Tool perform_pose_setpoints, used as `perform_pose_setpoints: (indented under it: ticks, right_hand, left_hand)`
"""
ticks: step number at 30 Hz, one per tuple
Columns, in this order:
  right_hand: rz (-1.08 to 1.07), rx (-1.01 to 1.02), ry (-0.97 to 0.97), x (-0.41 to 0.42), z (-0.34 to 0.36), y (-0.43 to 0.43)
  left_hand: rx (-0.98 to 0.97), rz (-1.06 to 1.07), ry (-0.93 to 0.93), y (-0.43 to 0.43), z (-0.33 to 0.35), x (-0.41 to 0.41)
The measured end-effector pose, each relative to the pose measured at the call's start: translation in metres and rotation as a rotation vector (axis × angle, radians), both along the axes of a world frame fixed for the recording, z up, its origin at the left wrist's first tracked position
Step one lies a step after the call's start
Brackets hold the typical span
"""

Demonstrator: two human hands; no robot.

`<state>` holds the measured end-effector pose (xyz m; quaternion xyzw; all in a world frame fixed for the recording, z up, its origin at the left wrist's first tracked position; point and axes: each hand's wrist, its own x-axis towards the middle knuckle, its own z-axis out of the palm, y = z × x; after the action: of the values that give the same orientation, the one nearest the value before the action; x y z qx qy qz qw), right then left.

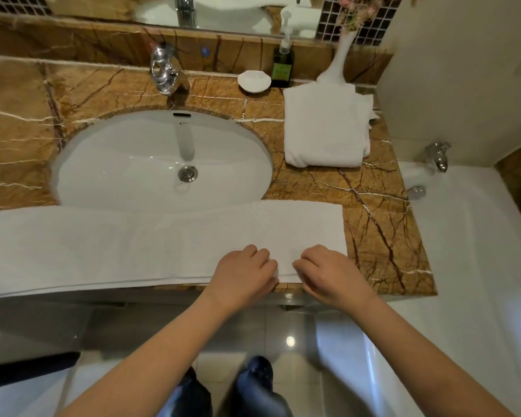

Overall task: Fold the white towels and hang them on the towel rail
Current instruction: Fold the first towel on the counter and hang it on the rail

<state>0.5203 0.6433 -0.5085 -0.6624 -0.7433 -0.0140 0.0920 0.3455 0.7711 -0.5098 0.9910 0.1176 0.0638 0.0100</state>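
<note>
A long white towel (151, 245) is laid flat in a strip along the front edge of the bench (382, 224), just in front of the sink (151, 158). Its near right edge is pinched by the curled fingers of the left hand (242, 273) and the right hand (331, 275), set side by side. A second, folded towel (324, 127) is placed at the back right of the bench, in front of a white vase (339, 60). A soap bottle (282, 63), a small dish (254, 81) and the tap (164, 70) are seen behind the sink.
</note>
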Motion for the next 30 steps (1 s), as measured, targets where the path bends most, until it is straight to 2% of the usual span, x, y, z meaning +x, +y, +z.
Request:
perform_pose_setpoints:
  ticks: [8,13,15,22,30]
  right_hand:
    - [-0.117,0.222,-0.003,-0.008,-0.019,-0.011]
    - [-0.111,0.323,-0.071,-0.018,-0.020,-0.027]
    - [-0.125,0.287,-0.068,-0.019,-0.028,-0.035]
    - [-0.234,0.186,0.140,-0.018,-0.023,-0.044]
    - [-0.257,0.077,0.101,-0.004,-0.012,-0.025]
  left_hand:
    - [-0.008,0.040,-0.071,-0.011,-0.006,0.003]
    - [-0.107,0.086,-0.114,-0.017,-0.008,0.002]
    - [-0.121,0.089,-0.104,-0.018,-0.011,0.000]
    - [-0.152,0.052,-0.133,-0.017,-0.011,-0.001]
    - [-0.034,0.041,-0.080,-0.010,-0.012,0.022]
